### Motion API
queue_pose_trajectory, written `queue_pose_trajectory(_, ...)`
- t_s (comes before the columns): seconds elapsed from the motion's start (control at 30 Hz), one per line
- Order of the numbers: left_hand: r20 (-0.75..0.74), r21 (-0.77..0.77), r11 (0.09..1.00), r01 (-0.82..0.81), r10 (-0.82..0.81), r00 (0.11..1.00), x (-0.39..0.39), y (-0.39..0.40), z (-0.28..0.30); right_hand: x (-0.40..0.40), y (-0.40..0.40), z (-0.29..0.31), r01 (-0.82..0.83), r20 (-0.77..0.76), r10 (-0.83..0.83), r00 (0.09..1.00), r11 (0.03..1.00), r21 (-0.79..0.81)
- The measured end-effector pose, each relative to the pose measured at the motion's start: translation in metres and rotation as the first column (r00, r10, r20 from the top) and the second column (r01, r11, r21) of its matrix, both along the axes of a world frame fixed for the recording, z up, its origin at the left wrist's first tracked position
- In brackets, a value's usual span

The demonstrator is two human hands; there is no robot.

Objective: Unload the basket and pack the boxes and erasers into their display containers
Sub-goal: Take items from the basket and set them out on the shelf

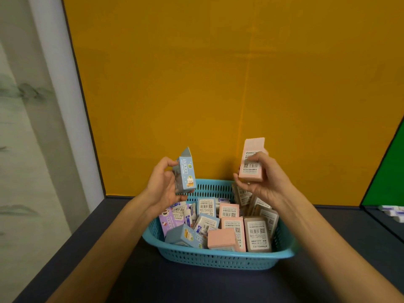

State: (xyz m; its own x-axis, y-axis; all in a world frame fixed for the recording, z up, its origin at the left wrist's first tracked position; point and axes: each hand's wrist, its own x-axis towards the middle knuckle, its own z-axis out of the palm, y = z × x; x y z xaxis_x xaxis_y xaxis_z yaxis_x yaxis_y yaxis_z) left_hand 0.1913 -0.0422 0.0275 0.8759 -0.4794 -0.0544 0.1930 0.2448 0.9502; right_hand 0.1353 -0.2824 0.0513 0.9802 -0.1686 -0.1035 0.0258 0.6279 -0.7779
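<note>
A blue box (pixel 186 174) is gripped in the fingers of the left hand (pixel 162 184) and a pink box (pixel 251 162) in the fingers of the right hand (pixel 261 180), both held up above the far rim of the turquoise basket (pixel 218 259) on the dark bench (pixel 122 281). The basket is seen still crowded with blue, pink, brown and purple boxes. No display container is visible, so unloading is judged barely begun and packing entirely outstanding.

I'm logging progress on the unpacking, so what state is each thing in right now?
Left hand: grips the blue box.
Blue box: held upright above the basket, top flap open.
Right hand: grips the pink box.
Pink box: held upright, top flap open.
Basket: on the table, still full of boxes.
</note>
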Motion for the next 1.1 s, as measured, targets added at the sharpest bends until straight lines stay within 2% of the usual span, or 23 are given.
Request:
queue_pose_trajectory(0.17, -0.042, 0.010, 0.999, -0.046, 0.046, 0.998, -0.006, -0.004, 0.000, -0.007, -0.004, -0.004, -0.070, -0.012, 0.072, 0.997, 0.989, 0.128)
queue_pose_trajectory(0.27, -0.047, 0.028, 0.998, -0.050, 0.051, 0.998, -0.009, -0.006, -0.001, -0.011, -0.003, -0.005, -0.125, -0.002, 0.126, 0.992, 0.990, 0.058)
queue_pose_trajectory(0.33, -0.030, 0.029, 0.997, -0.066, 0.067, 0.997, -0.010, -0.007, -0.001, -0.011, -0.001, -0.006, -0.113, -0.028, 0.112, 0.993, 0.993, -0.044)
queue_pose_trajectory(0.4, -0.002, 0.035, 0.997, -0.074, 0.074, 0.997, -0.011, -0.008, -0.003, -0.009, -0.002, -0.009, -0.088, -0.048, 0.084, 0.995, 0.993, -0.080)
queue_pose_trajectory(0.57, 0.042, 0.045, 0.996, -0.077, 0.075, 0.996, -0.014, -0.010, -0.004, -0.012, -0.008, -0.017, -0.099, 0.028, 0.097, 0.995, 0.994, 0.048)
queue_pose_trajectory(0.63, 0.058, 0.046, 0.997, -0.069, 0.066, 0.996, -0.016, -0.012, -0.004, -0.017, -0.007, -0.017, -0.075, 0.051, 0.073, 0.996, 0.996, 0.045)
queue_pose_trajectory(0.77, 0.122, 0.092, 0.994, -0.065, 0.053, 0.991, -0.018, -0.021, -0.001, -0.030, -0.005, -0.014, 0.030, 0.030, -0.026, 0.999, 0.991, -0.132)
queue_pose_trajectory(0.9, 0.176, 0.121, 0.992, -0.040, 0.018, 0.984, -0.020, -0.034, 0.009, -0.052, -0.011, -0.013, 0.146, 0.073, -0.129, 0.989, 0.937, -0.317)
queue_pose_trajectory(1.1, 0.217, 0.098, 0.988, 0.116, -0.135, 0.967, -0.044, -0.070, 0.027, -0.096, -0.042, -0.013, 0.235, 0.109, -0.209, 0.972, 0.859, -0.454)
